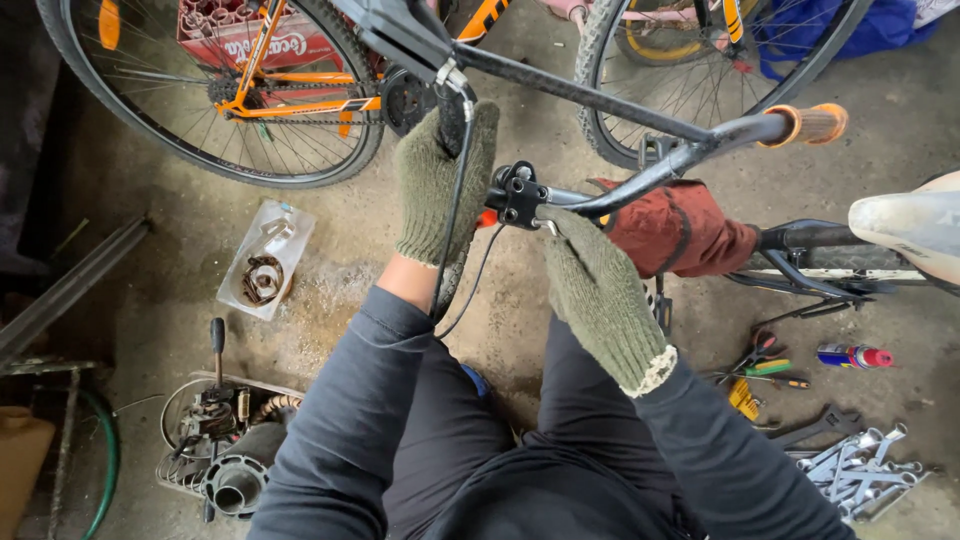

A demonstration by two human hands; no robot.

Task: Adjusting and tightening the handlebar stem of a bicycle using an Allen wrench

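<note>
Olive knit gloves (440,180), blk handlebar (640,180) w/ orange grip (812,124), rust-red cloth (680,230).

Workshop floor as I see it from above

I look down on a stained concrete floor (330,290): a clear plastic tray (266,258) of rusty parts at left, a pile of wrenches (860,468) lower right, pliers (762,352) and a spray can (853,356) near them.

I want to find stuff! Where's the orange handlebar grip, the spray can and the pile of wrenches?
Orange handlebar grip (812,123), head view, middle of the grip.
Spray can (850,355), head view, blue body.
Pile of wrenches (858,470), head view, centre of the pile.
</note>
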